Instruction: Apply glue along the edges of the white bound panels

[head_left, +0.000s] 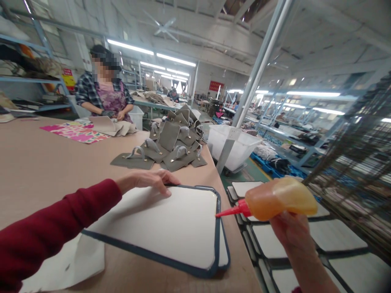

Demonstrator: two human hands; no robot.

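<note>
My left hand (pixel 152 180), in a dark red sleeve, lies on the far edge of a white panel with a dark blue border (pixel 171 224), fingers stretched along its rim. A second bordered panel lies under it. My right hand (pixel 293 232) is closed round an orange glue bottle (pixel 281 199) held sideways. Its red nozzle (pixel 227 211) touches the panel's right blue border.
A pile of grey bag pieces with handles (pixel 171 146) lies further along the brown table (pixel 39 162). A person in a plaid shirt (pixel 104 93) works at the far end beside pink patterned fabric (pixel 76 132). More bordered panels (pixel 305 240) lie on racks at the right. A white bin (pixel 235 146) stands by a pole.
</note>
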